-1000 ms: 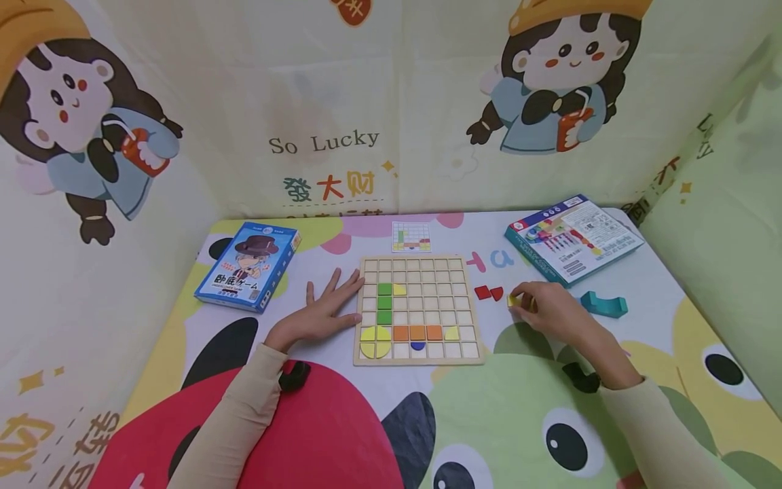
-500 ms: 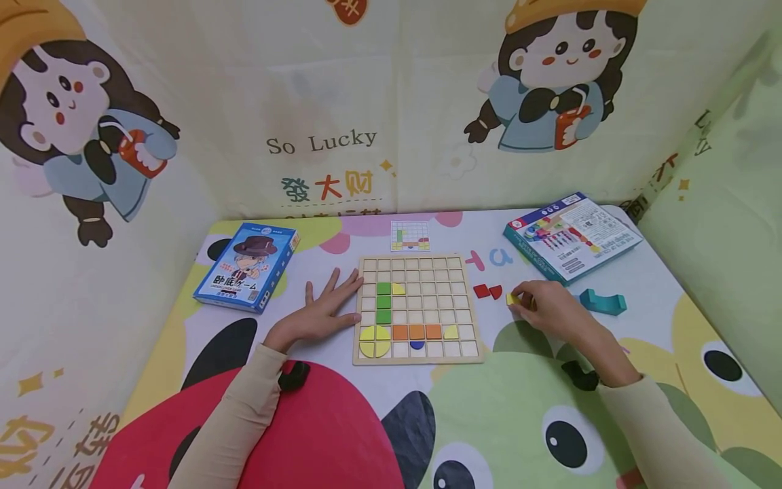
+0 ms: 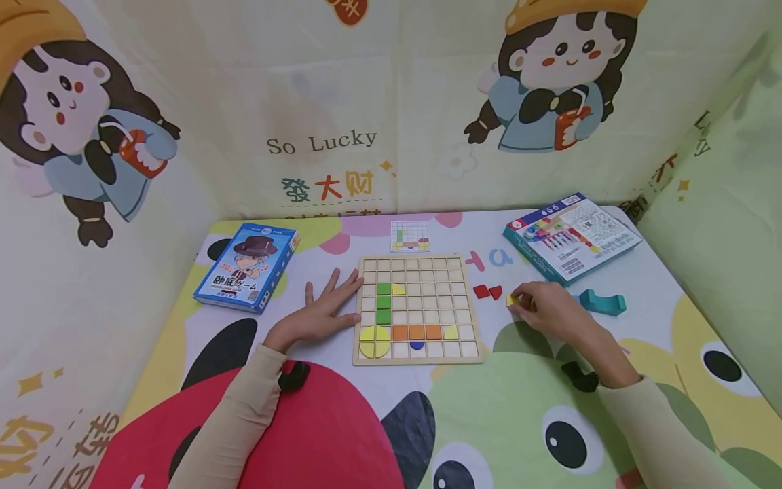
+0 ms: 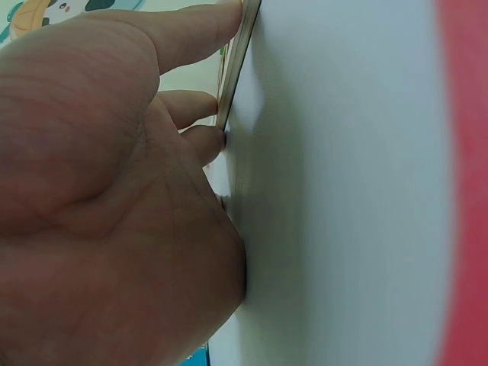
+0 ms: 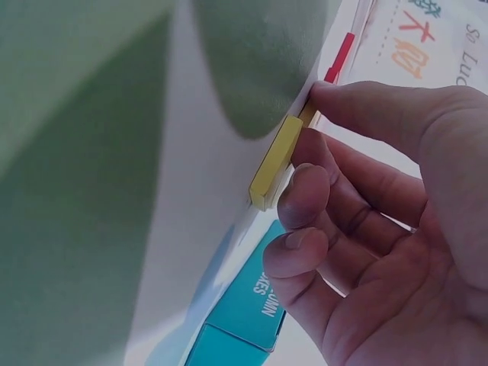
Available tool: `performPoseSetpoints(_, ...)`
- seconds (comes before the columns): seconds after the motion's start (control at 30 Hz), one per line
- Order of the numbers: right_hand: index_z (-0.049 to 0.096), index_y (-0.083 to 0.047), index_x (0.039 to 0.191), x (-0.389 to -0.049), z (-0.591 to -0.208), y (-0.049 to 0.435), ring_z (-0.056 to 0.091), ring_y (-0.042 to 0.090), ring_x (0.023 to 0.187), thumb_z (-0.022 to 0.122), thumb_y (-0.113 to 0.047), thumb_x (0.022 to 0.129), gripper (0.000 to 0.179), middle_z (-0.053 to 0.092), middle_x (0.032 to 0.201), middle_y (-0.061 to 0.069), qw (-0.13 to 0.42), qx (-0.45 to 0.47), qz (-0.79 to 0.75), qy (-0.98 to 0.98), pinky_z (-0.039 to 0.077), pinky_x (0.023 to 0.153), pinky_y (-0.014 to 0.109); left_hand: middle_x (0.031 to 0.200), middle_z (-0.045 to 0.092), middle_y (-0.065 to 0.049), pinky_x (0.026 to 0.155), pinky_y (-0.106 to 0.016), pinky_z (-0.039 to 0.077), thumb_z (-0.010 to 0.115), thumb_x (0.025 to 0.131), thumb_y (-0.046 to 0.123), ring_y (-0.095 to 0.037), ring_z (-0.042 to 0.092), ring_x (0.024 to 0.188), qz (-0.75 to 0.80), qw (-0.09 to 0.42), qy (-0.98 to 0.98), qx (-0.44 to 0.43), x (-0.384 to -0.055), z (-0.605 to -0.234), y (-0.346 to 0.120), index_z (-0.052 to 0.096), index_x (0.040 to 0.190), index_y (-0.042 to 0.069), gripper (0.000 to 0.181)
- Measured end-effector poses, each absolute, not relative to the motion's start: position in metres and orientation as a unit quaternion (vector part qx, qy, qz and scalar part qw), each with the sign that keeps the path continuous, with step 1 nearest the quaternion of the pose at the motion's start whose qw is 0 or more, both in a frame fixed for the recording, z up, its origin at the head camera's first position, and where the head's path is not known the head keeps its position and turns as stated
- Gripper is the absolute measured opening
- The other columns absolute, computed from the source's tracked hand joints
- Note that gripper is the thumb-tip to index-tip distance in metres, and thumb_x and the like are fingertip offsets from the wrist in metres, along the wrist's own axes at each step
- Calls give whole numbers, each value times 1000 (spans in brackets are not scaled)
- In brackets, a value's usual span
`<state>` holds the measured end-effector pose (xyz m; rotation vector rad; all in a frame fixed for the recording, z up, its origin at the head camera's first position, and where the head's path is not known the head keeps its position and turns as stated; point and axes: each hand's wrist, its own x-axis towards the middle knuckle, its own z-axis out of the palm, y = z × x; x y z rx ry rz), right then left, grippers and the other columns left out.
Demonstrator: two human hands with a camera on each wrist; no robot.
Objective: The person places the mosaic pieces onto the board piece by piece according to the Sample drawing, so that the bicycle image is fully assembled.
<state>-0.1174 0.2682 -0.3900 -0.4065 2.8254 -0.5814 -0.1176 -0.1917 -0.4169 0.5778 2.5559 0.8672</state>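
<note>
My left hand [image 3: 318, 312] rests with spread, straight fingers against the left edge of a wooden grid board [image 3: 421, 362]. In the board's cells lie green squares [image 3: 383, 303], a yellow circle of quarter pieces [image 3: 375, 341], orange squares [image 3: 417, 332], a blue half-round piece [image 3: 417, 345] and two lone yellow pieces. Right of the board, my right hand [image 3: 550, 307] pinches a small yellow piece [image 3: 510, 299] between thumb and index finger at the tabletop. In the right wrist view another yellow piece [image 5: 276, 162] lies by the curled fingers. A red square [image 3: 482, 291] and a red quarter piece [image 3: 495, 293] lie nearby.
A card with a coloured grid pattern [image 3: 410, 236] lies behind the board. A blue game box [image 3: 247, 266] is at the left and a teal-edged box [image 3: 574, 238] at the back right. A teal curved block [image 3: 603, 303] sits beyond my right hand.
</note>
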Motion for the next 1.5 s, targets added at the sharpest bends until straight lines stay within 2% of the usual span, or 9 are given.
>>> performPoseSetpoints(0.37, 74, -2, 121, -111, -389, 261, 59, 17, 83, 79, -21, 96, 32, 71, 92, 4, 113, -149, -198, 962, 51, 71, 26, 182, 5, -6, 119, -77, -25, 63, 104, 38, -40, -16, 167, 306, 191, 910, 205, -118, -417, -192, 18, 171, 19, 83)
performPoseSetpoints(0.77, 76, -4, 116, -97, -391, 244, 55, 13, 74, 82, -19, 93, 29, 66, 81, -3, 79, -185, -187, 962, 47, 65, 23, 182, 5, -6, 119, -77, -25, 63, 104, 38, -39, -16, 167, 309, 191, 908, 207, -118, -416, -192, 19, 171, 19, 83)
performPoseSetpoints(1.07, 77, -5, 113, -88, -390, 227, 53, 9, 69, 82, -17, 92, 25, 65, 79, -4, 80, -208, -197, 955, 47, 59, 21, 182, 6, -6, 119, -77, -25, 64, 104, 37, -39, -17, 167, 310, 190, 908, 207, -117, -416, -192, 19, 171, 20, 83)
performPoseSetpoints(1.5, 77, -8, 113, -77, -389, 205, 51, 7, 70, 85, -22, 91, 27, 64, 77, -7, 78, -239, -188, 950, 47, 61, 19, 182, 5, -6, 118, -77, -25, 64, 104, 38, -39, -17, 167, 309, 189, 909, 207, -118, -418, -193, 18, 171, 21, 83)
